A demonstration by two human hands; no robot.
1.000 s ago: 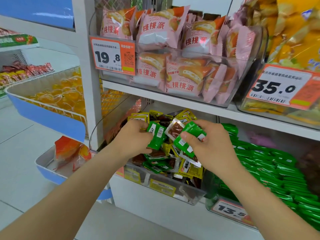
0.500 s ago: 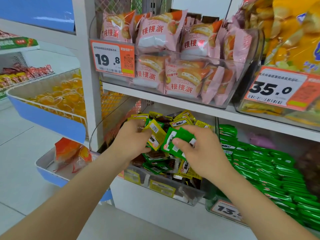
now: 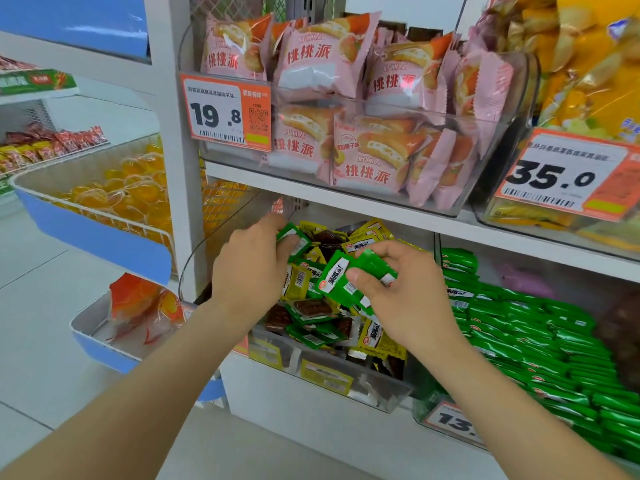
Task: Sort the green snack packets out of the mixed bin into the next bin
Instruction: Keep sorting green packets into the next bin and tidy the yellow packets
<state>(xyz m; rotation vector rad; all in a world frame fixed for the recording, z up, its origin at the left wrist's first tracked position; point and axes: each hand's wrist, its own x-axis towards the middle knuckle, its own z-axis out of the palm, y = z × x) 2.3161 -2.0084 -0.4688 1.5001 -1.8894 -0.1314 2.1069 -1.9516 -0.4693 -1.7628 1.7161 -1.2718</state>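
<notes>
Head view: the white shelving unit point(image 3: 171, 150) carries 2 clear bins on its lower level that matter here, and the step in hand looks like gathering, with nothing dropped yet. The larger of the 2 is the next bin point(image 3: 425, 401), at 3 o'clock of the mixed bin. It is heaped with loose green packets point(image 3: 540, 344), too many and too overlapped to count. The mixed bin point(image 3: 384, 389) sits at frame centre, with yellow packets point(image 3: 372, 337), dark brown ones and green ones jumbled together. At least 3 green ones show loose toward its 6 o'clock edge, and more may be buried. Both of the 2 hands are over this bin. The right hand point(image 3: 405, 299), at the bin's 2 o'clock, has thumb and fingers closed around a bunch of green snack packets point(image 3: 341, 284). There are at least 2, perhaps 3; the fingers hide the exact number. The left hand point(image 3: 247, 271), at 10 o'clock, pinches 1 green packet point(image 3: 293, 241) lifted above the pile. As a judgement, the next move calls for passing that 1 packet into the right hand's bunch, or carrying both loads toward 3 o'clock over the divider wall. The fingers would then open above the green heap, with care that no yellow packet rides along.
</notes>
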